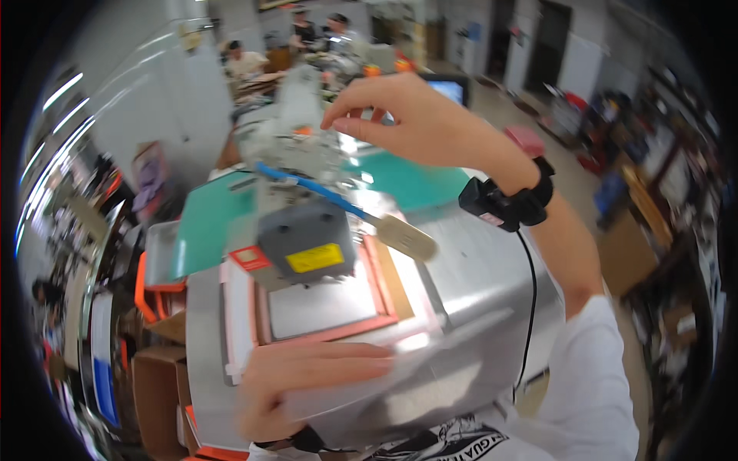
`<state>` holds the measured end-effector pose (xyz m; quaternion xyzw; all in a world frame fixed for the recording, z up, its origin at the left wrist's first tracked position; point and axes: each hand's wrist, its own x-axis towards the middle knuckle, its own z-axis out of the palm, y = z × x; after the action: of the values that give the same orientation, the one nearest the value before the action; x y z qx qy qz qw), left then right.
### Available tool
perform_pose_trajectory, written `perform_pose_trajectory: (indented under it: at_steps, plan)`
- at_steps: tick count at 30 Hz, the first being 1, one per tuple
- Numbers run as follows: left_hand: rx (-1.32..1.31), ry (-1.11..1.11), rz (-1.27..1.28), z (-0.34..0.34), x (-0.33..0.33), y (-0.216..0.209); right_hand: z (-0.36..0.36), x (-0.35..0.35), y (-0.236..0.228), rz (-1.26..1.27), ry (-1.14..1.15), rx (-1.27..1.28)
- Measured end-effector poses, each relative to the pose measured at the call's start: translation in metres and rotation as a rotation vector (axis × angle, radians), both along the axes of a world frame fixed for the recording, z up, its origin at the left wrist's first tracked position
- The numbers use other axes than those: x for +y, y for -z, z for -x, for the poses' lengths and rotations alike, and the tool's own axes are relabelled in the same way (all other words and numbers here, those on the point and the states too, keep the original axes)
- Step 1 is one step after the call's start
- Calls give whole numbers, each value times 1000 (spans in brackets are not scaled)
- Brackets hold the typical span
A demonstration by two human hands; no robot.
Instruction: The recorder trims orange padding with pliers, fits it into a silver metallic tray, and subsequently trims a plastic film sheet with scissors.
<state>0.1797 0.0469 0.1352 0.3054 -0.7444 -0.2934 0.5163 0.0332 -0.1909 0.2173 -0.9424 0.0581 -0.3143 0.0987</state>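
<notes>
My right hand (384, 111) is raised over the far part of a machine, its thumb and forefinger tips close together; anything between them is too small to make out. The machine has a grey head (304, 238) with a yellow label. Across it runs a blue rod-like piece (307, 184) that ends in a beige flat paddle shape (406, 238). My left hand (307, 376), smeared by motion, hovers near the front edge with fingers stretched out and nothing visible in them. Just beyond it lies a pinkish-orange rectangular frame (330, 332) under the machine head.
Green panels (211, 219) flank the machine on a shiny metal table (492, 265). A black cable (532, 307) hangs from the device on my right wrist. At left stand a grey tray (161, 253) and a cardboard box (157, 392). Several people sit at the far end.
</notes>
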Motion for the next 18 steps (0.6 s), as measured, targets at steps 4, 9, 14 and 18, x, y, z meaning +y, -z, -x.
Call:
perform_pose_trajectory:
  at_steps: [4,9,14,18]
  plan:
    - [-89,-380,193,-21,6,23,114,29,36,-44,287,152]
    - [125,-686,339,-6,0,50,261,105,128,-194,703,523]
    - [26,-686,298,3,-22,66,322,180,240,-306,1207,299]
    - [427,-632,15,56,-26,63,386,210,336,-487,1564,-270]
